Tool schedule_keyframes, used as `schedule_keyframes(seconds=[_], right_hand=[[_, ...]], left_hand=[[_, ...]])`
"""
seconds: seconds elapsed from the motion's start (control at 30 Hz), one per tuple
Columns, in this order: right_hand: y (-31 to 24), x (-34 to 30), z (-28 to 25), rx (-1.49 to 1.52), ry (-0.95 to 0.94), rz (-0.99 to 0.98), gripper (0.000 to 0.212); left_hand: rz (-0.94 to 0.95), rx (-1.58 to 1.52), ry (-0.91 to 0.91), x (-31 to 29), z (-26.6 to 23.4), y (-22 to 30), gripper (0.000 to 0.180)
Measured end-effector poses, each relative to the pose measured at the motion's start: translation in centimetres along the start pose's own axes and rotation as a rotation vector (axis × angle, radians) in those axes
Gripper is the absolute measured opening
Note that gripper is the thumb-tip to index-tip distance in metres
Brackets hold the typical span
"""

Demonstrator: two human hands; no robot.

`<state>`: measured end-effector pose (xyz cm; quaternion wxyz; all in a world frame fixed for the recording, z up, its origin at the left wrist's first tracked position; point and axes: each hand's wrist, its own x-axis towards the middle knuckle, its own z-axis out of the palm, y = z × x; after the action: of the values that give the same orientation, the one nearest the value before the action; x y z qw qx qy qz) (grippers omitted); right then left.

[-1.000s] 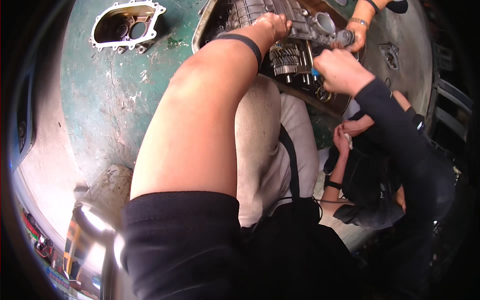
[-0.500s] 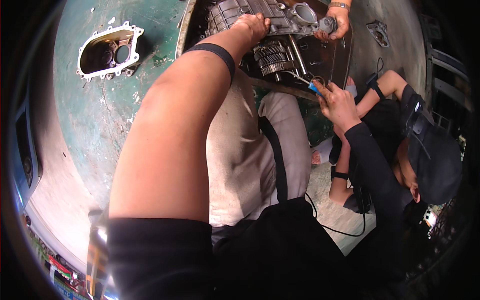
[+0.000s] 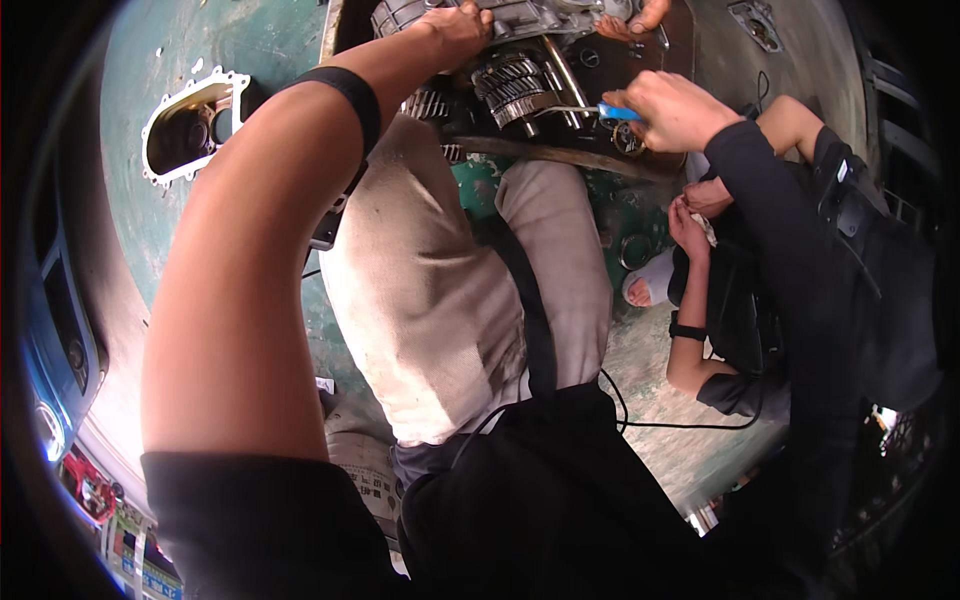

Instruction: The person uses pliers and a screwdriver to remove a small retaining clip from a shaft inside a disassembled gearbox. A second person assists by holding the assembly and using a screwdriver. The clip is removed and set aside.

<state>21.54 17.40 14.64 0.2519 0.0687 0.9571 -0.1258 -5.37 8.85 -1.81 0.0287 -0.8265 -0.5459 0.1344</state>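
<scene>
Our right hand (image 3: 672, 108) pinches a blue-handled tool (image 3: 585, 110) pointing left at the gears (image 3: 512, 85); our left hand (image 3: 455, 30) clasps the casing (image 3: 530, 15) above them.

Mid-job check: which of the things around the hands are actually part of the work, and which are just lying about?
In the work:
- left hand, resting on the gearbox casing
- right hand, holding a blue-handled tool to the gear stack

Lying about:
- loose housing cover on the green floor
- black cable
- another person's hand with a cloth
</scene>
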Motion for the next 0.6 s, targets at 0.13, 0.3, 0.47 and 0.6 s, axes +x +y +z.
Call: schedule_keyframes(seconds=[0.13, 0.3, 0.47, 0.6], right_hand=[[-1.4, 2.3, -2.1, -0.095, -0.218, 0.07, 0.029], [-7.8, 8.9, -5.0, -0.102, -0.048, -0.167, 0.019], [-6.8, -0.7, 0.1, 0.047, -0.054, 0.356, 0.024], [-4.5, -6.6, 10.3, 0.617, 0.125, 0.636, 0.026]], left_hand=[[-0.135, -0.235, -0.067, -0.4, -1.3, -0.1, 0.055], [-0.209, -0.321, -0.035, -0.8, -1.7, 0.1, 0.057], [-0.236, -0.237, -0.017, -1.0, -1.1, 0.4, 0.055], [-0.261, -0.33, -0.149, -0.6, -1.9, 0.7, 0.048]])
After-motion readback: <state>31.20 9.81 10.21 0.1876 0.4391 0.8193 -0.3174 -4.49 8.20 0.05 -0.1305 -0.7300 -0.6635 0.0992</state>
